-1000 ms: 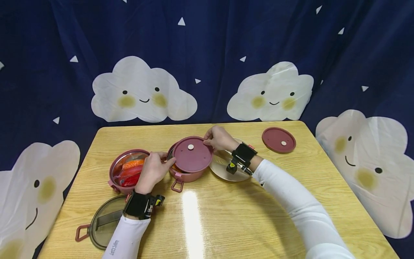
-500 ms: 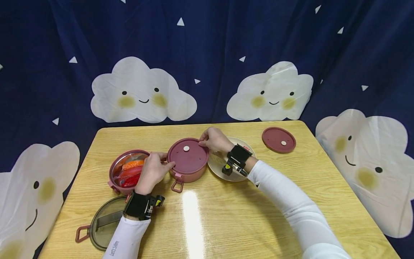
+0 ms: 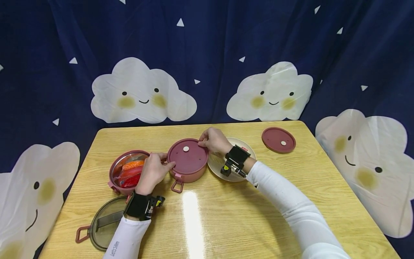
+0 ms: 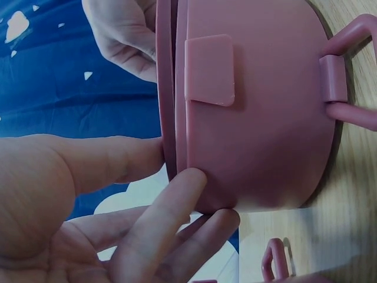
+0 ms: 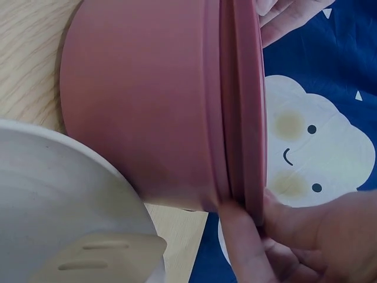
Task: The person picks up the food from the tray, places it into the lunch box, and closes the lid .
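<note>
Clutter rings the pink container (image 3: 189, 169) mid-counter (image 3: 226, 216): an open food bowl (image 3: 124, 172) just left, a pale plate (image 3: 234, 167) just right, a spare lid (image 3: 279, 140) farther right, a grey lid (image 3: 105, 221) near the front edge. Left hand (image 3: 153, 171) pinches the container's lid (image 3: 187, 156) rim; right hand (image 3: 215, 141) pinches the far rim.

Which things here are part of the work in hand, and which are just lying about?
In hand:
- lid, sitting on the pot
- pot
- left hand, at the lid's left edge
- right hand, at its far right edge

Lying about:
- open pot of food
- spare lid
- plate
- clear lid
- table
</note>
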Demonstrator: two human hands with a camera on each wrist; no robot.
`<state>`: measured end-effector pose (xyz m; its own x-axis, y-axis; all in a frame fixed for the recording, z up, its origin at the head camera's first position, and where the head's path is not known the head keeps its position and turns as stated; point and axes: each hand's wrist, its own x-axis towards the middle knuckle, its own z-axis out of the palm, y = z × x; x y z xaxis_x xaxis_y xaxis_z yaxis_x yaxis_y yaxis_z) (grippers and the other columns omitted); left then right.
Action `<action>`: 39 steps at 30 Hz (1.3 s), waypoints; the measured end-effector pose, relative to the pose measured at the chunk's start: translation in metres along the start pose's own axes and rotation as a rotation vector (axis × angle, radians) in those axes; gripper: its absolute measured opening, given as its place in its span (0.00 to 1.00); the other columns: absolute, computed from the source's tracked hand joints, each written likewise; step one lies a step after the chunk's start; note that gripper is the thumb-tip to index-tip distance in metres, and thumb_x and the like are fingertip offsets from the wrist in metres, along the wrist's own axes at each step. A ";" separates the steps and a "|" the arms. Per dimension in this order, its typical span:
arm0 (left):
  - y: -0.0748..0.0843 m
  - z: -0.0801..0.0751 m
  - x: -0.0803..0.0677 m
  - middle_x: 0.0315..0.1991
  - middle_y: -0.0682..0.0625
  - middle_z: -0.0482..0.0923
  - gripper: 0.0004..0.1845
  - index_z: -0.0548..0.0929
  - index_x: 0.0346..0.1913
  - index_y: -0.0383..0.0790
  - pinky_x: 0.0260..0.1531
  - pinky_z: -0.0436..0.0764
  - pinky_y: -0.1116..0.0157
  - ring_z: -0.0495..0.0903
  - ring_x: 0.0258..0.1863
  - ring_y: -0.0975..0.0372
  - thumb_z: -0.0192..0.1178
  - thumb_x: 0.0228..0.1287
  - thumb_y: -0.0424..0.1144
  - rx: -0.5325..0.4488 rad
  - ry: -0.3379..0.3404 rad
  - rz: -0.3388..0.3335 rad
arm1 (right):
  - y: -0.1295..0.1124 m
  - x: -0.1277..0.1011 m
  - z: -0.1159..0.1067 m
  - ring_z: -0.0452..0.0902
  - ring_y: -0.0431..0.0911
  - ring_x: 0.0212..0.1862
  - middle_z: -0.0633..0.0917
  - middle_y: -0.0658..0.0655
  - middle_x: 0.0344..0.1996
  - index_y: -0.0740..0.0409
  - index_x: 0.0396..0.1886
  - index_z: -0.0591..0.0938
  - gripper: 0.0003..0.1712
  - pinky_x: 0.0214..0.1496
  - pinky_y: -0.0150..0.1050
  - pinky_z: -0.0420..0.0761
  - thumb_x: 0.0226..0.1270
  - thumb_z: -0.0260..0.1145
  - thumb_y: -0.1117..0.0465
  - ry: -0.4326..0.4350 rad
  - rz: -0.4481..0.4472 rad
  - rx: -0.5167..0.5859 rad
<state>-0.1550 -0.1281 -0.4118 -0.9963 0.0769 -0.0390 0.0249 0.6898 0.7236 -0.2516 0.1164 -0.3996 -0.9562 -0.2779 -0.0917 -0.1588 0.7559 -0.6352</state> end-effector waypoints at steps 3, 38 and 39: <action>0.000 0.000 0.000 0.54 0.34 0.89 0.21 0.86 0.60 0.30 0.51 0.82 0.50 0.85 0.56 0.44 0.69 0.71 0.39 -0.004 -0.002 0.003 | 0.001 0.000 0.000 0.78 0.42 0.31 0.89 0.54 0.28 0.59 0.37 0.92 0.06 0.32 0.30 0.72 0.68 0.76 0.60 0.011 -0.004 -0.005; 0.001 0.002 0.000 0.49 0.33 0.89 0.17 0.87 0.57 0.28 0.51 0.82 0.48 0.86 0.52 0.43 0.69 0.70 0.35 0.041 0.050 0.006 | -0.005 -0.001 0.008 0.83 0.42 0.36 0.95 0.54 0.36 0.58 0.41 0.95 0.06 0.36 0.30 0.74 0.69 0.75 0.62 0.010 -0.106 -0.142; 0.001 0.002 0.000 0.48 0.34 0.89 0.17 0.87 0.56 0.28 0.49 0.82 0.49 0.86 0.50 0.44 0.69 0.69 0.35 0.046 0.057 0.010 | -0.005 -0.001 0.008 0.82 0.42 0.35 0.95 0.54 0.36 0.58 0.40 0.95 0.06 0.35 0.30 0.74 0.69 0.75 0.62 0.010 -0.109 -0.147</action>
<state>-0.1544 -0.1259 -0.4125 -0.9990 0.0438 0.0081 0.0372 0.7218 0.6911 -0.2481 0.1080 -0.4026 -0.9335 -0.3579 -0.0204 -0.2954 0.8001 -0.5221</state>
